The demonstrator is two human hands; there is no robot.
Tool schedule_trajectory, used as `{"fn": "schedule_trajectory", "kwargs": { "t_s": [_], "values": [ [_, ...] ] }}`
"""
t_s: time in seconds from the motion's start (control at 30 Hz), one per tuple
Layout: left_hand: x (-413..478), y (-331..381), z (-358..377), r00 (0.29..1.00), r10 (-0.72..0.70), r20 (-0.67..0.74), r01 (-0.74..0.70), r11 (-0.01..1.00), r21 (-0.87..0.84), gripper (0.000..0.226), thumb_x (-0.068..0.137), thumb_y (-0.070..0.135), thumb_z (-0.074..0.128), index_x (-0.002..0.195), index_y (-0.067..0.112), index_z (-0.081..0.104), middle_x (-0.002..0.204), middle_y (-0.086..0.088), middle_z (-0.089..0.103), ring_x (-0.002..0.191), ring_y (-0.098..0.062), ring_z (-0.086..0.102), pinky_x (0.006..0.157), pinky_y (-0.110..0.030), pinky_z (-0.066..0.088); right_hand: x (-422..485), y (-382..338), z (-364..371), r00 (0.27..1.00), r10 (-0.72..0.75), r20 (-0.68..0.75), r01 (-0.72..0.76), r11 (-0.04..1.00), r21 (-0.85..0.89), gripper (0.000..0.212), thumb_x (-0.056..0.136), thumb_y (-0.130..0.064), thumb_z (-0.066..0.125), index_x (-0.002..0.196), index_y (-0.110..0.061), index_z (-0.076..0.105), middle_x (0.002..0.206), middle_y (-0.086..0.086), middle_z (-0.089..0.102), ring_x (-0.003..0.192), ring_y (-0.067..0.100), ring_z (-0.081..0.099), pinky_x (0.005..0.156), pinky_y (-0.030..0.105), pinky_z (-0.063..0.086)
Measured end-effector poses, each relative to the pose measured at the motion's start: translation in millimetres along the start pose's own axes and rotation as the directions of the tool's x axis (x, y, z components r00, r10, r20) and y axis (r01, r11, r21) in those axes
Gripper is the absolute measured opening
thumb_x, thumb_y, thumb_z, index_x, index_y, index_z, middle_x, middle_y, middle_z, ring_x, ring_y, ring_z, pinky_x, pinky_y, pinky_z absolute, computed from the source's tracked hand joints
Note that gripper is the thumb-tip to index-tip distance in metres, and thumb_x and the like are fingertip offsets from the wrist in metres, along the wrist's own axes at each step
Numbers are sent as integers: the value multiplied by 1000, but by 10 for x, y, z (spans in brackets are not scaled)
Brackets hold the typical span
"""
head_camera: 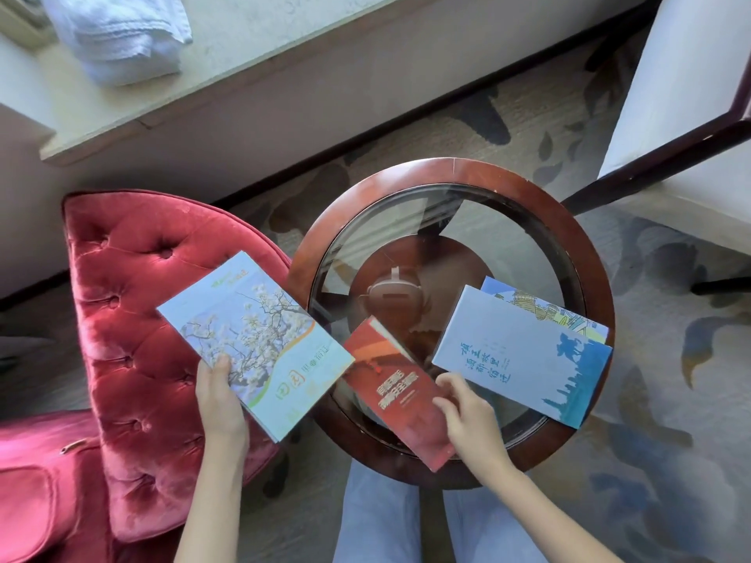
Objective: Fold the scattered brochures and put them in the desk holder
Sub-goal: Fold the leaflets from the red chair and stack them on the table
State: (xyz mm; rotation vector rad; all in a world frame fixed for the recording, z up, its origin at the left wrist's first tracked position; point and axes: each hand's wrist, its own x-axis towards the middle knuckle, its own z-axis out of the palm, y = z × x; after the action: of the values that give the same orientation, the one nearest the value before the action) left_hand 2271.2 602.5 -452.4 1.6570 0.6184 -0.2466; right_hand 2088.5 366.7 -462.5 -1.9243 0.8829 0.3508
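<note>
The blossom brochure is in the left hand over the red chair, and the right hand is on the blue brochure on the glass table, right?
Not quite: the head view shows the right hand pinching the red brochure on the glass table, not the blue brochure. The left hand does hold the blossom brochure.

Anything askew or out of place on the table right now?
Yes. The red brochure lies skewed, its near end hanging past the table rim, pinched by the right hand.
</note>
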Motion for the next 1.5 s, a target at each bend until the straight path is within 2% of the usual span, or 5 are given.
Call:
{"fn": "schedule_trajectory", "kwargs": {
  "t_s": [0.23, 0.43, 0.87, 1.13, 1.5],
  "values": [
    [95, -101, -38, 983, -95, 159, 98, 995, -9, 23, 100, 13, 36, 119, 16, 48, 124, -9, 58, 107, -22, 59, 89, -38, 51, 224, -371, -273, 994, 105, -40, -53, 755, 653, 27, 89, -3, 57, 95, -28, 54, 99, -5, 68, 89, -1, 66, 76, 13, 52],
    [-198, -269, 491, 921, -160, 354, 186, 982, -42, 22, 99, 10, 36, 110, 13, 55, 98, 0, 72, 82, -12, 69, 70, -25, 57, 384, -734, 93, 990, 40, 136, -105, 856, 506, 32, 86, 0, 58, 92, -31, 54, 89, -6, 65, 86, 7, 64, 75, 12, 50],
    [-353, -367, 855, 843, -365, 394, 398, 917, -1, 48, 98, 48, 21, 127, 22, 50, 122, -3, 63, 112, -18, 60, 94, -41, 48, 495, -611, 395, 988, 24, -153, -38, 995, -90, 27, 90, -26, 59, 116, -20, 54, 110, -3, 57, 106, 15, 50, 77, 25, 40],
    [-348, -383, 877, 888, -291, 355, 294, 955, 47, 20, 99, 12, 41, 117, 16, 48, 112, -4, 61, 100, -16, 61, 91, -37, 50, 589, -613, 411, 986, -29, -164, -9, 974, -225, 29, 90, -31, 58, 116, -22, 54, 114, -4, 56, 108, 17, 46, 87, 28, 40],
    [-441, -243, 787, 860, -302, 411, 351, 935, -46, 21, 99, 17, 40, 113, 24, 53, 106, 3, 68, 93, -11, 68, 76, -30, 59, 834, 311, -1218, 985, 28, -169, -104, 881, -462, 75, 81, -42, 67, 141, -13, 32, 148, 6, 32, 138, 23, 27, 115, 39, 18]
  ]
}}
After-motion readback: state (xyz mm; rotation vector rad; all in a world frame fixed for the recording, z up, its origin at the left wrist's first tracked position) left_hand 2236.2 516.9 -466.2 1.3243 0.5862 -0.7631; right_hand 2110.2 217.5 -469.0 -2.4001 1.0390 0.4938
